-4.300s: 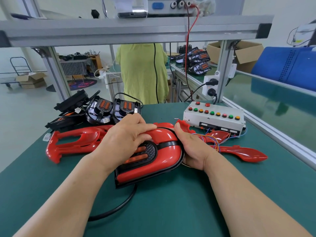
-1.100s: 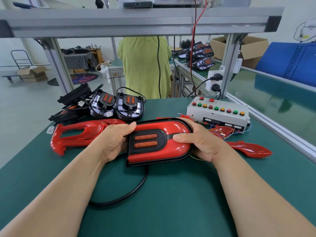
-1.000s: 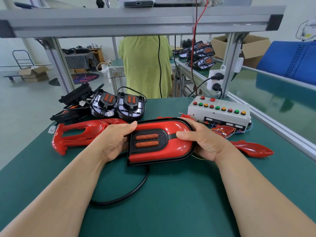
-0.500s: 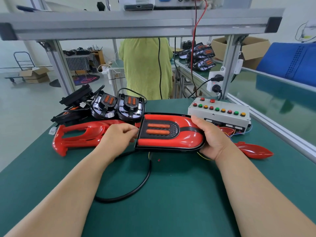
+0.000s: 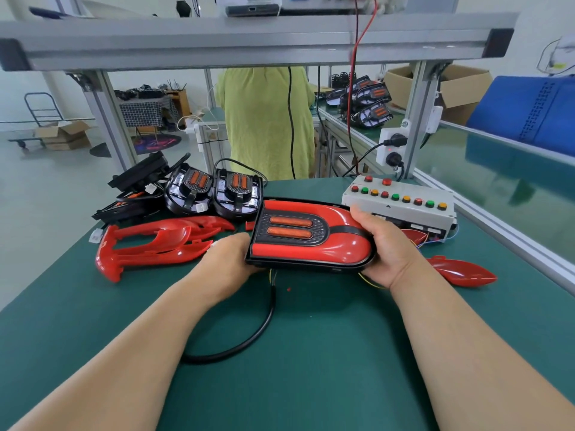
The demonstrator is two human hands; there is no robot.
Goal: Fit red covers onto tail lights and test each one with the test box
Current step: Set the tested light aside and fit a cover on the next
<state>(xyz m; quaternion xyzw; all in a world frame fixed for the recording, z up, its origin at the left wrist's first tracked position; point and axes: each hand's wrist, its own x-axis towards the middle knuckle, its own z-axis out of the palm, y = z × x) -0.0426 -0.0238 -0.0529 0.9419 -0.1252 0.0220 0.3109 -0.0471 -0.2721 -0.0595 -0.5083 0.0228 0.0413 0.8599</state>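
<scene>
Our bare forearms reach forward and converge. Our left hand [image 5: 228, 262] grips the left end of the tail light [image 5: 311, 244], fingers curled beneath; our right hand [image 5: 385, 247] wraps its right end, thumb on top.

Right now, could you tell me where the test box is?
Head view: the test box sits far right on the green table, just behind the right hand gripping the tail light.
</scene>
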